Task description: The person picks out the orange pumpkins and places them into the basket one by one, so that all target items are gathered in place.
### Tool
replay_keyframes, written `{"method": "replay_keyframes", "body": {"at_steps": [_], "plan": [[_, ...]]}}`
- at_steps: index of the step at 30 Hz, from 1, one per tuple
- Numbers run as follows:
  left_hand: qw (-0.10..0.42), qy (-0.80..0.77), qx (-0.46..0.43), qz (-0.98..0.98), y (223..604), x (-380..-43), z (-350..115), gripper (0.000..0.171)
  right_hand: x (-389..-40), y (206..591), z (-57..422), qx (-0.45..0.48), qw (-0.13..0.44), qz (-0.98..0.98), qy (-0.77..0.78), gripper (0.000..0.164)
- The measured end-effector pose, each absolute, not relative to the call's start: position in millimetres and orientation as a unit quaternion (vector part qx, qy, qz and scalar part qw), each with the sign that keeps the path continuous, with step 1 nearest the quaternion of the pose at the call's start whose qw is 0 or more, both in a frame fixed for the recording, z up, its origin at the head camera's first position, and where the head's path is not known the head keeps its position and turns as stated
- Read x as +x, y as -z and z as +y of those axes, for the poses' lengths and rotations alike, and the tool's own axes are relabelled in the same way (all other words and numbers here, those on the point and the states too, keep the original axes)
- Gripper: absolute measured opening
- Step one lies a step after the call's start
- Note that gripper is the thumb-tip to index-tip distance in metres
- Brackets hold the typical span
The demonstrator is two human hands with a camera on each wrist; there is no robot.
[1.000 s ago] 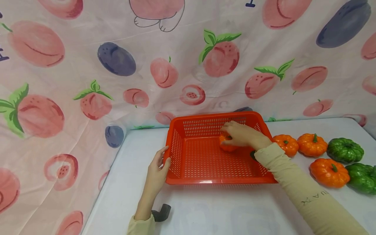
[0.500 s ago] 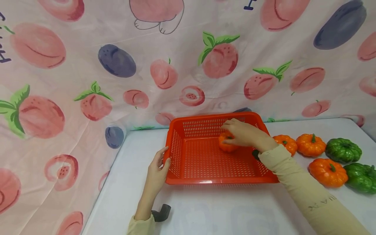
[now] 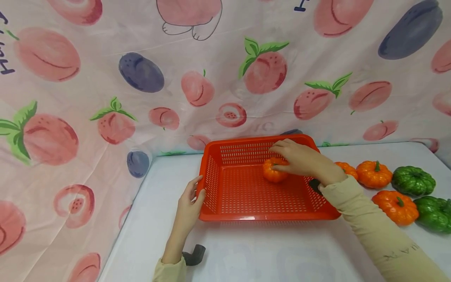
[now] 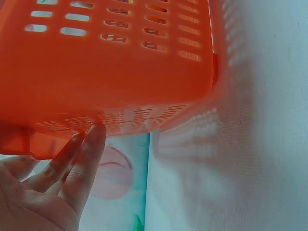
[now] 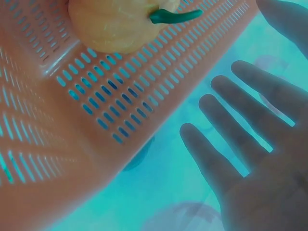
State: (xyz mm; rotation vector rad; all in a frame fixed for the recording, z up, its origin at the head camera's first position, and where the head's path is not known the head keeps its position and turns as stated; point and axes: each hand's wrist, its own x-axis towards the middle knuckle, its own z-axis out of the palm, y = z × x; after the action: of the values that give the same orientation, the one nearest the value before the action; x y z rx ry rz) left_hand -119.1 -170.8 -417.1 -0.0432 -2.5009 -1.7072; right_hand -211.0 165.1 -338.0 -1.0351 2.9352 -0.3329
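Observation:
An orange mini pumpkin (image 3: 275,170) with a green stem sits in the red slotted plastic basket (image 3: 246,217), toward its right back. Over it is my right hand (image 3: 299,158); in the right wrist view the fingers (image 5: 231,144) are spread and straight, apart from the pumpkin (image 5: 120,24), with nothing in them. My left hand (image 3: 188,205) is at the basket's left side, its fingertips at the rim and outer wall. In the left wrist view those fingers (image 4: 84,168) are nearly straight against the basket wall (image 4: 110,77).
Right of the basket lie several more pumpkins: an orange one (image 3: 347,170) partly behind my wrist, two further orange ones (image 3: 374,174) (image 3: 395,207), and green ones (image 3: 414,181) (image 3: 435,213). A fruit-print cloth (image 3: 225,78) hangs behind the white table (image 3: 246,254).
My right hand has loosened from the pumpkin and moved slightly up and right, leaving it in the basket. The left hand stays at the basket's left side.

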Motion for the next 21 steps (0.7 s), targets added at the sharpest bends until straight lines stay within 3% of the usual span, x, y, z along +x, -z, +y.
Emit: {"method": "replay_keyframes", "body": {"at_steps": [21], "plan": [[0.052,0.561,-0.008,-0.826,415.3,-118.0,-170.7,0.045,-197.4,331.3,191.6,-0.322,-0.018,0.936,0.142,0.054]]}}
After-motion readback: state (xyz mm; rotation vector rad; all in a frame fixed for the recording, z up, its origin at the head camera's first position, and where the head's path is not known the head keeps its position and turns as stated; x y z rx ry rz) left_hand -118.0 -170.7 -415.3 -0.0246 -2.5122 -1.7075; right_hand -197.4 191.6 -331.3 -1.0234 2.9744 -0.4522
